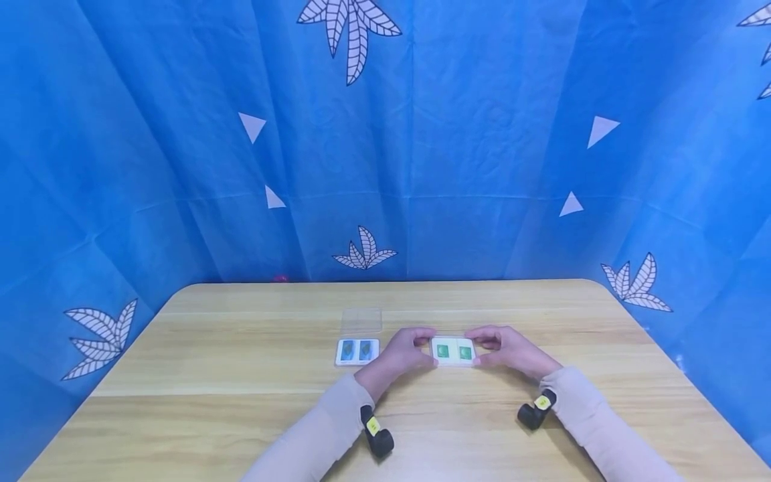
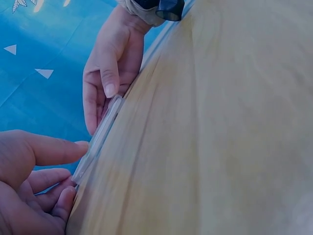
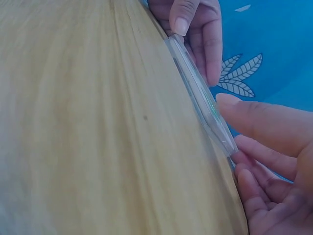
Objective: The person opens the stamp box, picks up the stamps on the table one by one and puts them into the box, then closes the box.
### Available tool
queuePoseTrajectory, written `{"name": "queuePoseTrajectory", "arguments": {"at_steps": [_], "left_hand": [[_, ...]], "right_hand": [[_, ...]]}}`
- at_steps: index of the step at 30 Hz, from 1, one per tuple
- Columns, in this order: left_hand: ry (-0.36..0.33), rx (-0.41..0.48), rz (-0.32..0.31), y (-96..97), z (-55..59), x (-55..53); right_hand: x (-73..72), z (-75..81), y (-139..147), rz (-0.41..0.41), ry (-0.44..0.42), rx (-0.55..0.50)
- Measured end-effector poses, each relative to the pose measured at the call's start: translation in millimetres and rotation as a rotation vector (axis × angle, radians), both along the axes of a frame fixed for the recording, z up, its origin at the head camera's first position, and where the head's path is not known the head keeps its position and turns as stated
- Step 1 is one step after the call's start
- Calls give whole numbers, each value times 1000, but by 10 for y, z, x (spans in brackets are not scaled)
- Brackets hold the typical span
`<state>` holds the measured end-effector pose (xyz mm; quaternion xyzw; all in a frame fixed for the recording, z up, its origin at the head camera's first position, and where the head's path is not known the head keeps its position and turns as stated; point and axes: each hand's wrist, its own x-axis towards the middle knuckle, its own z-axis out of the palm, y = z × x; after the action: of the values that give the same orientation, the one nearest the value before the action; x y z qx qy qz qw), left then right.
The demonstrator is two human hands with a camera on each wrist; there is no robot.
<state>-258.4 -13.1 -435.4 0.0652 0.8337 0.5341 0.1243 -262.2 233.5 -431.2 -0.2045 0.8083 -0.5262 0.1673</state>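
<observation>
A flat, clear-edged plastic case [image 1: 454, 351] shows two green-printed white panels, side by side, under or in its face. My left hand [image 1: 408, 350] grips its left end between thumb and fingers, and my right hand [image 1: 512, 349] grips the right end likewise. Seen edge-on in the left wrist view, the case [image 2: 99, 139] lies very low over the tabletop; whether it touches the wood I cannot tell. The right wrist view shows the thin layered rim of the case [image 3: 200, 93], with the right thumb on its upper edge.
Left of my left hand lies a similar white case [image 1: 358, 352] with two blue pictures. Behind it rests a thin transparent plastic piece [image 1: 361, 320]. The wooden table [image 1: 211, 348] ends at a blue curtain [image 1: 458, 134] with leaf prints. A small red object [image 1: 280, 278] sits by the far edge.
</observation>
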Motion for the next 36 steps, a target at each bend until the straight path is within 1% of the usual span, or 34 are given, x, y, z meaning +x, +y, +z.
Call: {"name": "queuePoseTrajectory", "arguments": {"at_steps": [6,10,12,18,22,24,29,34,36], "left_hand": [[-6,49,-21,-41,6,-17],[-2,64,-30,-54,4,-20],[2,78,-38,-65,12,-16],[-4,108,-34,-140,106,-5],[-12,122,-23,-207,185,-12],[-11,125,-28,-251,208,-20],[-4,94,-28,-413,249,-32],[19,58,-39,-598,279,-11],[32,54,-49,-668,284,4]], "right_hand": [[0,-21,10,-17,-23,-27],[-10,-37,20,-32,-55,-58],[-15,-31,16,-37,-56,-59],[-32,59,-51,-56,5,22],[-56,130,-144,-77,28,48],[-64,157,-198,-76,40,45],[-103,192,-358,-75,63,60],[-156,187,-510,-74,61,79],[-165,189,-568,-58,65,83]]}}
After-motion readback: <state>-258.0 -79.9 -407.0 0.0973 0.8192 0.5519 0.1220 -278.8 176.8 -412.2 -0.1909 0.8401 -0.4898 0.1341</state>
